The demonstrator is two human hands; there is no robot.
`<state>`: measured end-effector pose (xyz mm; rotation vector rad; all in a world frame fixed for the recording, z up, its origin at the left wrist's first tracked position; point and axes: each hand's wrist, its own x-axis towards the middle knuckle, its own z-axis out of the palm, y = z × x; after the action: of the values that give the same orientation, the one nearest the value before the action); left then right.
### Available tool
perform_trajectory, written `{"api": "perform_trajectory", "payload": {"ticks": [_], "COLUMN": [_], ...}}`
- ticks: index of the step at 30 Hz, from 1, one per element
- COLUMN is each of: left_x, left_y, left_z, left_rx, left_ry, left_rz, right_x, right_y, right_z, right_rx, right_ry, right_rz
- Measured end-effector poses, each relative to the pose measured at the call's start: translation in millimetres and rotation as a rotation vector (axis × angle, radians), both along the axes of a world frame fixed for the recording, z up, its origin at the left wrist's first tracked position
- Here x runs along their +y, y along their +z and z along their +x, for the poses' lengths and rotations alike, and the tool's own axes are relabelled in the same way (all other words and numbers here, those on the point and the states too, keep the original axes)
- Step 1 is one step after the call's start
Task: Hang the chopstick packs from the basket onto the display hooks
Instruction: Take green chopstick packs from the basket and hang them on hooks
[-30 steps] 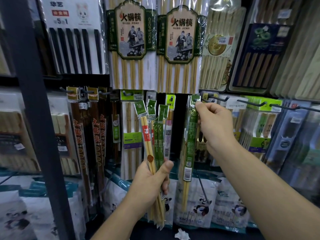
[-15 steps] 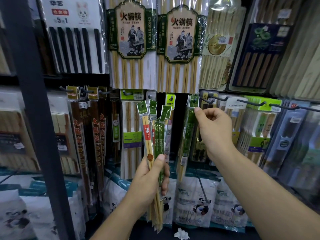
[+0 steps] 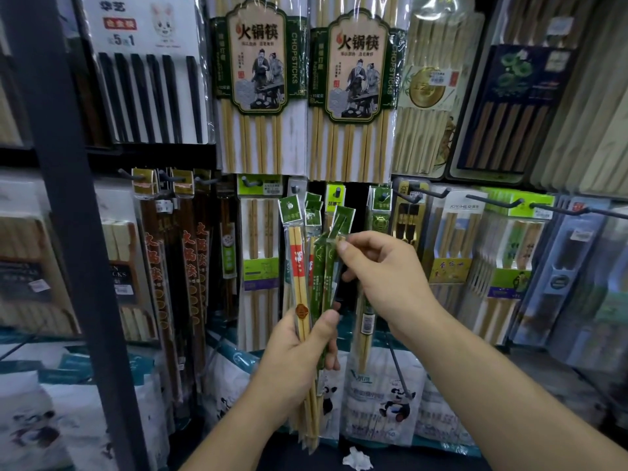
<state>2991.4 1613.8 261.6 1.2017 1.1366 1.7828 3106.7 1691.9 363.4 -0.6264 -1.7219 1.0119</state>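
Observation:
My left hand (image 3: 299, 348) grips a bundle of several slim chopstick packs (image 3: 306, 266) upright in front of the display, thumb across their front. One pack has a red band, the others are green. My right hand (image 3: 384, 277) pinches the upper part of a green pack (image 3: 329, 266) at the bundle's right side. A green chopstick pack (image 3: 379, 219) hangs on a display hook (image 3: 383, 197) just behind my right hand, its lower end visible below my wrist. The basket is out of view.
Hooks (image 3: 492, 202) with other chopstick packs fill the wall at right and left. Large bamboo chopstick packs (image 3: 258, 86) hang above. A dark metal shelf post (image 3: 68, 198) stands at left. Panda-printed bags (image 3: 384, 399) sit below, near a crumpled white scrap (image 3: 356, 458).
My right hand let go of the green pack, which now hangs on the hook, and came down left to pinch another green pack in the bundle. My left hand stayed almost still.

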Motion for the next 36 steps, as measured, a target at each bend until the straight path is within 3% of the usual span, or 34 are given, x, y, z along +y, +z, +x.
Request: {"api": "perform_trajectory", "payload": {"ticks": [6, 13, 36], "left_x": [2.6, 2.9, 1.8], "left_y": [0.3, -2.2, -1.4], "left_z": [-0.3, -4.4, -3.1], "left_rx": [0.062, -0.013, -0.018], "left_ry": [0.015, 0.107, 0.056], "left_rz": [0.021, -0.028, -0.007], "right_x": [5.1, 14.6, 34.6], "right_y": [-4.2, 9.2, 20.4], "right_z": [-0.1, 11.7, 4.8], "right_rx": [0.058, 0.189, 0.175], "right_ry": [-0.091, -0.188, -0.331], "right_rz": [-0.012, -0.014, -0.078]}}
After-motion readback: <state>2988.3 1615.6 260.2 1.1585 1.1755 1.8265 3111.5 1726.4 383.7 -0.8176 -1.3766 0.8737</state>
